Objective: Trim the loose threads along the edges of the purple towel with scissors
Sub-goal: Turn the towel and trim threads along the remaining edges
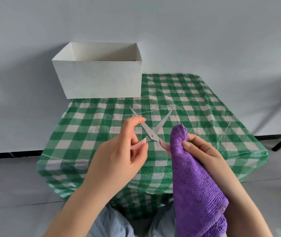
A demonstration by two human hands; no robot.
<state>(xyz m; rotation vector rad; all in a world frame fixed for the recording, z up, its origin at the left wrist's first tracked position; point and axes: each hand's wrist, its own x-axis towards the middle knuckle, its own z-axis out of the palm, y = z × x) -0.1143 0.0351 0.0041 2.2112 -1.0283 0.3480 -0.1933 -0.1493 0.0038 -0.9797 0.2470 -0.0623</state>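
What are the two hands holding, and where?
The left hand grips the open metal scissors at the handle end; the right hand pinches the purple terry towel near its top fold.

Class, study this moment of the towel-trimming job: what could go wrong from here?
1. The scissors are wide open, and fingertips of both the left hand and the right hand sit near the pivot; closing them may nick a finger.
2. The towel is bunched in the right hand, so its frayed lower edge hangs away from the blades; good cloth might get cut.
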